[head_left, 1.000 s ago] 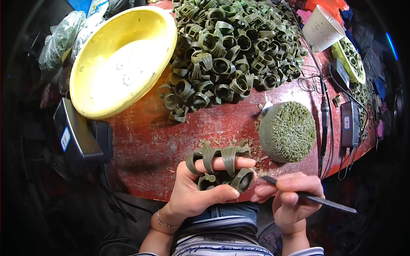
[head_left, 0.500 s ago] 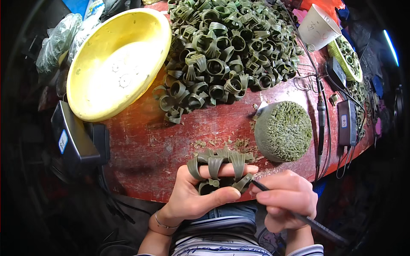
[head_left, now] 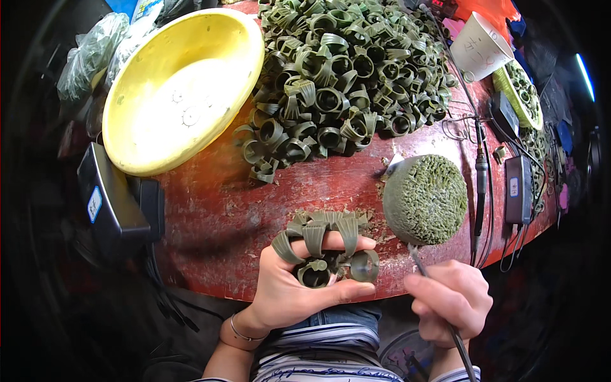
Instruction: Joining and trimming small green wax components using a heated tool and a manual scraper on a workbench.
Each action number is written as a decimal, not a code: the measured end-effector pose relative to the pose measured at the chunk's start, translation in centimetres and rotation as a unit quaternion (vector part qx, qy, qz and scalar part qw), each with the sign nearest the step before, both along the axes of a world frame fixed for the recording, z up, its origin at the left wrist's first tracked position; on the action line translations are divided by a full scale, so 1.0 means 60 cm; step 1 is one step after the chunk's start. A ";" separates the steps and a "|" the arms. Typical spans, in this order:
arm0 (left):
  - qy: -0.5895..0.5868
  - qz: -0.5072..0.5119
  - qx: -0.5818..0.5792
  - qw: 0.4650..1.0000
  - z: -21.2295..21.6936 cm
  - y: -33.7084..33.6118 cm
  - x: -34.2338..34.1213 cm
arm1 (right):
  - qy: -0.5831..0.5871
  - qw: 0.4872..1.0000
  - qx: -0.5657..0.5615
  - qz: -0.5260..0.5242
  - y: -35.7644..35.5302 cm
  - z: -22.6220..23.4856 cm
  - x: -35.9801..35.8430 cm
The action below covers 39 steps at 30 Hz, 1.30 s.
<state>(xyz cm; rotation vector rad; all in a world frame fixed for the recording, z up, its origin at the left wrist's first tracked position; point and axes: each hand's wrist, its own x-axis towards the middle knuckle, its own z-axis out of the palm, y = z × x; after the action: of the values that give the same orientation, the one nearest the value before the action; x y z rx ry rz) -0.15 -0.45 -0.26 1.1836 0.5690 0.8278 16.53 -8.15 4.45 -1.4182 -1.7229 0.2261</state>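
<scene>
My left hand (head_left: 287,283) is closed around several olive-green fluted rings (head_left: 314,237). Some are threaded over its outstretched index finger, and others sit between that finger and the thumb. One ring (head_left: 365,266) hangs near the fingertips. In my right hand (head_left: 453,299), a slim dark pen-like tool (head_left: 457,344) is pinched, its handle slanting down toward the lower edge. Its thin tip is at the near lower edge of a round, rough-topped green block (head_left: 425,198); whether they touch, I cannot tell. The tip is apart from the rings.
A large heap of similar rings (head_left: 344,83) covers the far middle of the red table (head_left: 210,254). Left stand a yellow basin (head_left: 137,153) and a dark metallic box (head_left: 114,197). Right are a corded tool (head_left: 481,172), a small device (head_left: 518,191), a white cup (head_left: 480,48) and a yellow-green basket (head_left: 509,95).
My right hand has drawn the tool away from the rings, rightward to the green block. In my left hand the ring near the fingertips now shows its round opening. The view has shifted slightly.
</scene>
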 end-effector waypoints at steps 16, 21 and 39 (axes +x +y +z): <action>-0.012 0.023 -0.090 0.996 -0.004 -0.003 -0.005 | 0.135 0.983 -0.124 -0.001 0.006 -0.012 -0.022; -0.005 -0.005 -0.100 0.995 -0.002 0.000 -0.009 | 0.298 0.944 -0.142 0.015 -0.020 -0.017 -0.001; 0.058 0.080 0.134 0.986 -0.006 -0.005 0.003 | 0.299 0.937 -0.114 -0.138 -0.022 -0.014 -0.072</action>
<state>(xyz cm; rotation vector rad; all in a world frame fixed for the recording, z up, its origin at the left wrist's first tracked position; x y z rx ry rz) 0.04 -0.72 -0.64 1.4538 0.6694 0.9995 12.22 -9.47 3.64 -1.5341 -1.0122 0.6460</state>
